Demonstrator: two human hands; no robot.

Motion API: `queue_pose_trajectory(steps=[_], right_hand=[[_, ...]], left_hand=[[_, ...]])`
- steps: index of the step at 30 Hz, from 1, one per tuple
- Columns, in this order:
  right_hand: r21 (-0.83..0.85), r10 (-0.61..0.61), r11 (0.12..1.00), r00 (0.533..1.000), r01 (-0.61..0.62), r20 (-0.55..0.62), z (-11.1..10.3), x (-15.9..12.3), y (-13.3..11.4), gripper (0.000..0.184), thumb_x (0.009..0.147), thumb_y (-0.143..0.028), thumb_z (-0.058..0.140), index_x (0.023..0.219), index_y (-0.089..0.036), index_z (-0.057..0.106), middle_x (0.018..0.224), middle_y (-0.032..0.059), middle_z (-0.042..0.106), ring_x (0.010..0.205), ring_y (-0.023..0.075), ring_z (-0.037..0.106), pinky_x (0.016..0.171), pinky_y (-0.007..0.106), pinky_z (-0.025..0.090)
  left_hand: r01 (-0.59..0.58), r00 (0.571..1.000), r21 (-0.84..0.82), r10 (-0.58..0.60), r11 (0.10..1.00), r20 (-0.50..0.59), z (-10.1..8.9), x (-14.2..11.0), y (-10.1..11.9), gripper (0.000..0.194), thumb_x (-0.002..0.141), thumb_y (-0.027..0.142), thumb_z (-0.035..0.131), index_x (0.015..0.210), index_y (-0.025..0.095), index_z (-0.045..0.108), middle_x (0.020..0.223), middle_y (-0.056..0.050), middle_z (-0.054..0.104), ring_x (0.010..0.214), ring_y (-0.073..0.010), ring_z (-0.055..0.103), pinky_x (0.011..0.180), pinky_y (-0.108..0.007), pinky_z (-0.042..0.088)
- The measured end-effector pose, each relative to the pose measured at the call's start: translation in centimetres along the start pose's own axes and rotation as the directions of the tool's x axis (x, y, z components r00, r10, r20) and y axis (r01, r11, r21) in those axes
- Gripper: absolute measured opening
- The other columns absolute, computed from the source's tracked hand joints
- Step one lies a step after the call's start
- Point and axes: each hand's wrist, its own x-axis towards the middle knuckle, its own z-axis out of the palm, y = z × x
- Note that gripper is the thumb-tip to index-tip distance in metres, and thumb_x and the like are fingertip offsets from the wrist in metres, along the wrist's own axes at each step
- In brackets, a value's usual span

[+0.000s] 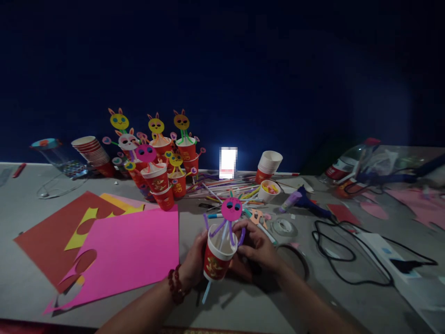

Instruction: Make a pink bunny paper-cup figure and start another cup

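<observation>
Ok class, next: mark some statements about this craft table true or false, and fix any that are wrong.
1. The left hand holds a red cup. True.
2. The round face above that cup is yellow. False: the round face is pink.
3. A straw sticks out below the cup. True.
4. The bracelet is on the right wrist. False: the bracelet is on the left wrist.
5. A pink sheet lies left of the cup. True.
</observation>
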Motion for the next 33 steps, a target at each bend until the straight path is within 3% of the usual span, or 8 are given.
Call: queue_pose_trajectory(steps=[16,23,33], right_hand=[[0.034,-0.014,0.999,1.000,0.014,0.000,0.10,-0.06,0.14,0.039,0.072,-0.043,0.081,0.099,-0.024,0.060,0.076,-0.0027,0.055,0.060,0.0108,0.049,0.052,0.021,0.040],[-0.008,-0.030,1.000,1.000,0.030,0.000,0.06,-0.08,-0.22,0.042,0.069,-0.044,0.083,0.099,-0.023,0.063,0.083,-0.0003,0.058,0.072,0.0140,0.054,0.062,0.024,0.043],[-0.039,-0.047,0.998,0.999,0.046,-0.023,-0.12,-0.06,-0.01,0.044,0.069,-0.049,0.082,0.098,-0.022,0.063,0.086,0.0006,0.058,0.071,0.0142,0.053,0.063,0.025,0.044]], left_hand=[[-0.038,0.999,-0.002,0.038,0.999,0.015,0.29,-0.15,0.16,0.023,0.075,0.038,0.074,0.075,0.015,0.074,0.071,-0.001,0.074,0.066,-0.0168,0.064,0.069,-0.026,0.048],[-0.001,0.998,-0.052,0.004,0.999,0.067,0.30,-0.28,0.30,0.022,0.077,0.037,0.074,0.079,0.015,0.075,0.076,-0.001,0.076,0.068,-0.0166,0.066,0.071,-0.026,0.049],[-0.018,0.989,-0.034,0.023,0.999,0.143,0.20,0.11,0.24,0.024,0.080,0.039,0.072,0.086,0.016,0.075,0.085,-0.003,0.075,0.077,-0.0179,0.066,0.076,-0.027,0.049]])
